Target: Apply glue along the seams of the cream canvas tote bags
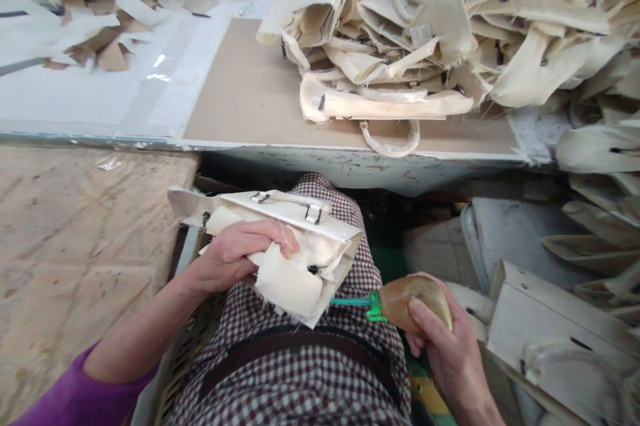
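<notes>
My left hand grips a cream handbag piece over my lap, its thumb and fingers closed on the folded material. Metal buckles and a strap show along the bag's upper edge, and loose threads fray from its lower end. In my right hand is a squeeze bottle with a brownish, translucent body, a bright green collar and a thin blue-green nozzle. The nozzle points left, and its tip is at the bag's lower right edge; whether it touches I cannot tell.
A big heap of cream bags covers the right of the white worktable. Paper scraps lie at its left. A stained brown board stands left of my lap. More bags are stacked at the right.
</notes>
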